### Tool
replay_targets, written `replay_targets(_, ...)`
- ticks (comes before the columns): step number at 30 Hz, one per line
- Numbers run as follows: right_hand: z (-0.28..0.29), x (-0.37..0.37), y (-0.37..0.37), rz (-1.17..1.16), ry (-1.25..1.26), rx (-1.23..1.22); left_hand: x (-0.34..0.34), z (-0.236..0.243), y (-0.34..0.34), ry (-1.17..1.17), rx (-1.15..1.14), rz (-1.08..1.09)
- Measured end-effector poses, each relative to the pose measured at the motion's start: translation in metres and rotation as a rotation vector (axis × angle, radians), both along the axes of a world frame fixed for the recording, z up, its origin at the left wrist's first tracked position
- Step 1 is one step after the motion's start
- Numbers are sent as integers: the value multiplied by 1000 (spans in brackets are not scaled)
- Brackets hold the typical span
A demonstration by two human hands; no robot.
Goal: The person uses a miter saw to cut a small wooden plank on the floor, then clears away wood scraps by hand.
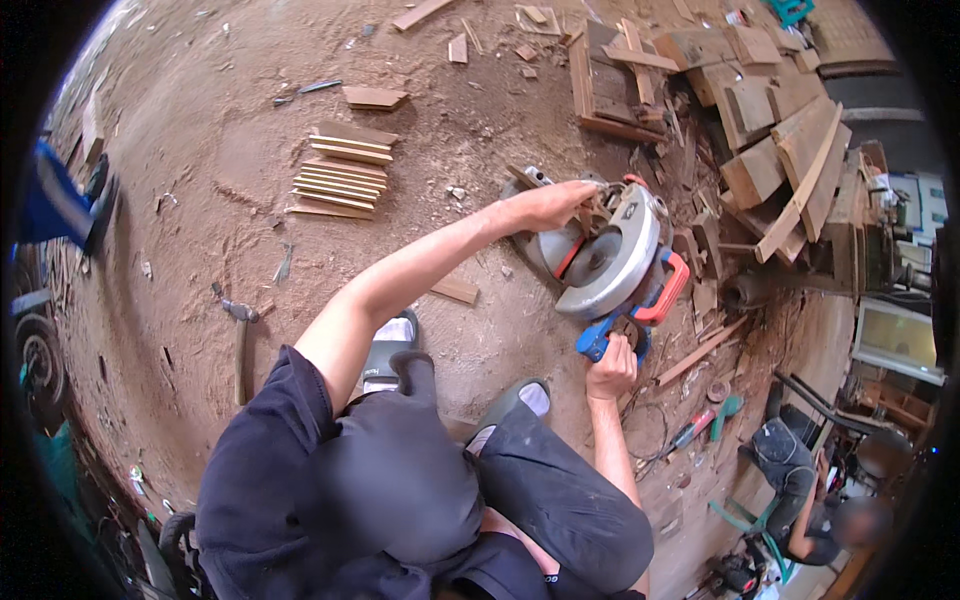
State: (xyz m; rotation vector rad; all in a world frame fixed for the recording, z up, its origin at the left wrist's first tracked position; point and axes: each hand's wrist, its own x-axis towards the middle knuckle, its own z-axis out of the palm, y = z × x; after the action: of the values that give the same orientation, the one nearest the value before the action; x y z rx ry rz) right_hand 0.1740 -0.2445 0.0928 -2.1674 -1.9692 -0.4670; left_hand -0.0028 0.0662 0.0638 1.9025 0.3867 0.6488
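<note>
One silver-and-blue mitre saw (pixel 605 262), attended two-handed.
Right hand (pixel 612 372): fingers clamped on blue plastic handle (pixel 597 340); left hand (pixel 550 207): finger closure unclear, best held clear of curved metal guard (pixel 612 297).

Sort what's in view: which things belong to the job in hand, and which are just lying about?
In the job:
saw, with the right hand gripping it
left hand, at the saw's far side; its grip is unclear
probably the stacked wood pieces

Apparently lying about:
hammer
red power tool
jumbled wood pile
</note>
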Motion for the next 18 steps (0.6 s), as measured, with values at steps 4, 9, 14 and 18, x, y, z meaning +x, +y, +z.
replay_targets(4, -9, 3, -7, 7, 23, -3, 0, -15, -4, -59, 110, 41)
replay_targets(9, -17, 8, -4, 14, 32, 20, -2, -13, -5, -71, 125, 74)
replay_targets(14, -9, 2, -1, 19, 60, -16, -10, -10, -2, -88, 93, 205)
replay_targets(18, 8, 0, 7, -2, 54, -30, -25, -11, 6, -117, -117, 352)
